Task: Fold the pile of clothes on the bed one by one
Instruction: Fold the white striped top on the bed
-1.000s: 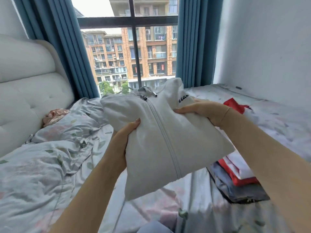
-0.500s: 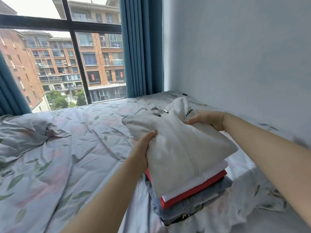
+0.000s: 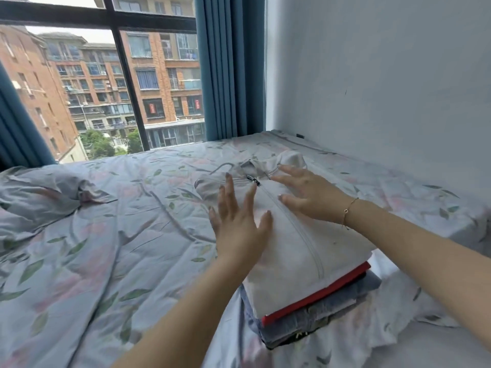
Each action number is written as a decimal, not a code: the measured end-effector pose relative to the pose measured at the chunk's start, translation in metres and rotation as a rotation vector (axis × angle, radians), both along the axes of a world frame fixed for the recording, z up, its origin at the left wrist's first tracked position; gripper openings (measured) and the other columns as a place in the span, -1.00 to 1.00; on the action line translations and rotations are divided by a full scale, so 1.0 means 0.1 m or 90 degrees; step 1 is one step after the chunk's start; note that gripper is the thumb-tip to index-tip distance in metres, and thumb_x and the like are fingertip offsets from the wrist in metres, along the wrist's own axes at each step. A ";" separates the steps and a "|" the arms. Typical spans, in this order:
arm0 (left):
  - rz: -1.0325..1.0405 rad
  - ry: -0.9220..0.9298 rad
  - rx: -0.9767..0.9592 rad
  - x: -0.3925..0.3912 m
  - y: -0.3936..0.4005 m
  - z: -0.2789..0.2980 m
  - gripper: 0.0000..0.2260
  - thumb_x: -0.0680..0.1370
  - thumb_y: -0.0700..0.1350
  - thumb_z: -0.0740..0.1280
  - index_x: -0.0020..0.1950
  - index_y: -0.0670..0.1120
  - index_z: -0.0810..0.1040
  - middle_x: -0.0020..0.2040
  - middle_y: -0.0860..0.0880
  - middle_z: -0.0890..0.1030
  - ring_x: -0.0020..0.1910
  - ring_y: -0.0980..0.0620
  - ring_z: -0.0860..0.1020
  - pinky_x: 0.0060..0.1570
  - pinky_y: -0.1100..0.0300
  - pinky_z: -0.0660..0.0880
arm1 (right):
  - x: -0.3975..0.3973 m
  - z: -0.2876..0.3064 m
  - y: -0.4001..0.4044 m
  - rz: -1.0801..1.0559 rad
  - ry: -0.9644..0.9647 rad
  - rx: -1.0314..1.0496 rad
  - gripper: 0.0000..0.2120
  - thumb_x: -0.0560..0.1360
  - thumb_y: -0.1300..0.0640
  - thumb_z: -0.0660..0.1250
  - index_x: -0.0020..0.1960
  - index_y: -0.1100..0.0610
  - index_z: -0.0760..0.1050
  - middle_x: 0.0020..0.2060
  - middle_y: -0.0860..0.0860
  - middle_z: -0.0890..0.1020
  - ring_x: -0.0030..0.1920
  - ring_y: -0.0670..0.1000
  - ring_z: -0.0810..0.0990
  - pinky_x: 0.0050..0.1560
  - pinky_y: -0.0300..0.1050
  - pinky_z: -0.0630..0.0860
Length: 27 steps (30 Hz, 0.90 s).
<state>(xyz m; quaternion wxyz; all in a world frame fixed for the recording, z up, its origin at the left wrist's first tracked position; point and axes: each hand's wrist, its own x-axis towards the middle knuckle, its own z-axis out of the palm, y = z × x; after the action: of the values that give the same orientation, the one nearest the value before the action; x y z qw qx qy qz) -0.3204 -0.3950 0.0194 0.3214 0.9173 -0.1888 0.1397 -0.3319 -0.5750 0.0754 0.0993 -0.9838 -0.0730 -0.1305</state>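
Folded white zip-front jacket [image 3: 297, 235], lying flat on top of a stack of folded clothes [image 3: 318, 309] on the bed [image 3: 106, 248], at about 4 o'clock from the middle of the view. The zipper runs down the jacket's centre, its pull at the collar end, toward 12 o'clock. Below the jacket, the stack shows a thin white layer, a red layer [image 3: 332, 288], blue-grey layers and a dark layer at the bottom.

Left hand [image 3: 239, 224], at 9 o'clock of the zipper: fingers straight and spread wide, palm facing the jacket, holding nothing; whether the palm touches the fabric cannot be told. Right hand [image 3: 310, 192], at 2 o'clock of the zipper: fingers likewise straight and spread over the collar end, its grip wide and holding nothing. A thin gold bracelet [image 3: 348, 211] circles the right wrist.

The bed carries a pale blue sheet with a leaf and flower print, creased across its surface; a rumpled quilt [image 3: 39, 197] of the same print lies at 9 o'clock. A pale wall [image 3: 385, 88] borders the bed at 3 o'clock. At 12 o'clock stands a dark-framed window [image 3: 119, 75], flanked by blue curtains [image 3: 228, 70], with brick apartment blocks beyond.
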 end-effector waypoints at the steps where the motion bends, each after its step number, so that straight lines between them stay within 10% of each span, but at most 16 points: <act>1: -0.026 0.057 0.050 0.02 -0.05 -0.03 -0.50 0.62 0.16 0.08 0.54 0.26 0.02 0.57 0.11 -0.31 0.54 0.06 -0.31 0.48 -0.13 -0.28 | 0.00 -0.06 0.05 0.006 0.052 -0.029 -0.48 0.61 -0.13 0.13 0.53 -0.12 0.14 0.56 -0.08 0.02 0.55 -0.03 0.00 0.52 0.05 0.01; 4: -0.059 0.162 0.094 0.04 -0.10 -0.13 -0.52 0.64 0.18 -0.05 0.56 0.24 -0.02 0.60 0.06 -0.21 0.55 0.05 -0.27 0.48 -0.15 -0.27 | -0.01 -0.20 0.06 -0.031 0.158 -0.015 -0.45 0.62 -0.20 0.01 0.56 -0.14 0.00 0.57 -0.08 -0.06 0.55 -0.08 -0.07 0.53 -0.04 -0.07; 14: 0.009 -0.015 0.268 -0.19 0.81 0.23 -0.44 0.62 0.25 -0.08 0.56 0.20 -0.25 0.54 0.07 -0.41 0.51 0.05 -0.40 0.46 -0.14 -0.38 | -0.38 0.14 0.63 -0.018 0.033 -0.130 -0.38 0.60 -0.22 0.04 0.58 -0.09 -0.08 0.57 -0.07 -0.02 0.55 -0.03 -0.02 0.49 0.02 0.05; 27: 0.276 0.031 0.301 -0.56 3.76 0.45 -0.44 0.63 0.22 -0.04 0.56 0.18 -0.22 0.56 0.04 -0.35 0.54 -0.02 -0.32 0.46 -0.15 -0.32 | -0.11 0.26 3.38 0.238 0.018 -0.150 -0.38 0.60 -0.18 0.13 0.57 -0.08 -0.01 0.57 -0.05 0.03 0.53 0.04 0.09 0.47 0.02 0.19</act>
<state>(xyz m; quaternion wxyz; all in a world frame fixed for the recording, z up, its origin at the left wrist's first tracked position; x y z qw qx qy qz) -0.3761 -0.0191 0.0645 0.0669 0.9885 -0.0082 0.1353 -0.3431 -0.2366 0.1010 0.0070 -0.9597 -0.2672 -0.0863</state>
